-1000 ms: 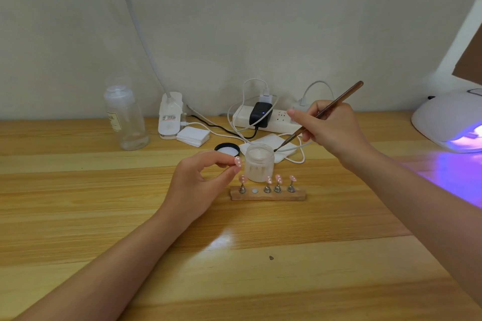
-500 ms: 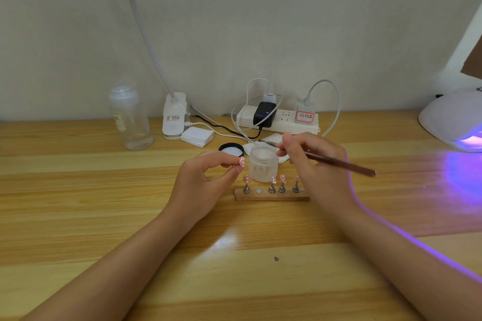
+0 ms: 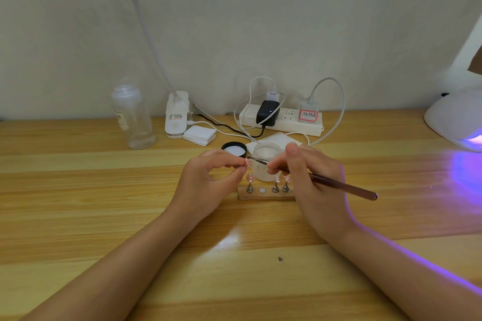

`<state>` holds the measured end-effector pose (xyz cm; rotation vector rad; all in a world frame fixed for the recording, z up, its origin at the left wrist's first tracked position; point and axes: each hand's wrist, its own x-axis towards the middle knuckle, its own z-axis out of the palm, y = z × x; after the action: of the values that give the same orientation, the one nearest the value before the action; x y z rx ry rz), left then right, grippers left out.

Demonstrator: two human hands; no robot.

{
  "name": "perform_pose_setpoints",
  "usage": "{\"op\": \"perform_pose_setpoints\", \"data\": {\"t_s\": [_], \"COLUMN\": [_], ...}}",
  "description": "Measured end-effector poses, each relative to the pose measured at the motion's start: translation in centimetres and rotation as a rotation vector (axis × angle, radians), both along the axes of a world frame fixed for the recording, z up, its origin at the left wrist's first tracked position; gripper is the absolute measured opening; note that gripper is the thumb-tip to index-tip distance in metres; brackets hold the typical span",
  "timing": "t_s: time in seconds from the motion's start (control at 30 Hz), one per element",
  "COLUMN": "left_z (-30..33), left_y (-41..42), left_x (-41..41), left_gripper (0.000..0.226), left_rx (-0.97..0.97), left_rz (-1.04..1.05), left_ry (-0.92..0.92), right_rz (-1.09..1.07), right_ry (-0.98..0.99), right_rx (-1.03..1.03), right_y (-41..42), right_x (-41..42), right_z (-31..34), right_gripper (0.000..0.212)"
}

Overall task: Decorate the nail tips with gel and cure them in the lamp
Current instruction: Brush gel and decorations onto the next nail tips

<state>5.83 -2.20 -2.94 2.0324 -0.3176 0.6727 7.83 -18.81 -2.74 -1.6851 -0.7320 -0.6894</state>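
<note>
Item: nail tip, one in hand, small and pink; the left hand is pinching it between thumb and forefinger, fingers curled, just in front of the jar
Handling, as judged: thin plastic, very light, springy and smooth, likely to flick away or smear if squeezed; best taken by its side edges or its stand, leaving the top face free

Item: brush, one; the right hand is gripping it pen-fashion low on the shaft, fingers curled round it, its fine point reaching the held nail tip. Light and stiff; gel on the point is probably sticky

Item: wooden holder, one, lying on the table just in front of the jar; three stands with pink tips are showing, one socket is standing empty; the rest is hidden behind the right hand, so the full count cannot be told

Item: jar, one, frosted, open; black lid, one, lying beside it

Item: curing lamp, one, glowing violet at the far right, well apart from the hands

Item: clear bottle, one; power strip, one
</note>
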Motion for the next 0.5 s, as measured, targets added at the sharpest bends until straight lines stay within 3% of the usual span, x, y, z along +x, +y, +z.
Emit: {"op": "perform_pose_setpoints", "data": {"t_s": [0.5], "left_z": [0.16], "left_y": [-0.07], "left_x": [-0.17], "left_gripper": [0.029], "left_rx": [-0.024], "left_rz": [0.012], "left_ry": [0.058], "right_rz": [0.016], "right_ry": [0.028], "right_rx": [-0.024], "right_y": [-0.08], "right_x": [0.23], "right_z": [-0.27], "right_gripper": [0.042]}}
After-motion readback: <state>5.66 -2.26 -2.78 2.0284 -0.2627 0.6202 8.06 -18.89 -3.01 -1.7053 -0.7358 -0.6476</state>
